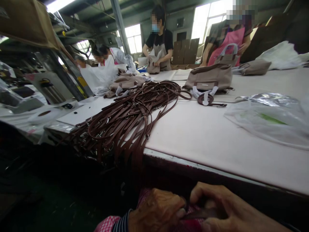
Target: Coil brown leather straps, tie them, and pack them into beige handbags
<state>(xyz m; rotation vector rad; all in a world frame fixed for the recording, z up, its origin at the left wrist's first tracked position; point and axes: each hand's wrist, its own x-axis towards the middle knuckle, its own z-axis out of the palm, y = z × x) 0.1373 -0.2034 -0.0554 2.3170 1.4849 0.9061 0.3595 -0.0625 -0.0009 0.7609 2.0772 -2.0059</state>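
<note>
At the bottom centre of the frame, your left hand (158,207) is curled, its fingers closed on a brown strap (201,213). Your right hand (227,206), at the lower right, is bent around the same strap, which runs dark and blurred between the two. Your knuckles and fingers hide both of its ends, so you can't make out any buckle there. The lower frame edge cuts off part of each hand, and the checked cloth (106,224) beneath is only partly seen.

Left of centre, a heap of straps (135,119) lies tangled on the table (188,135), spilling over its near edge into deep shadow; the lowest ends are hard to tell apart. At the upper right, a taupe handbag (209,77) has white-wrapped handles, with a coiled strap (205,100) just in front. A clear plastic bag (263,120) runs out of frame on the right.
</note>
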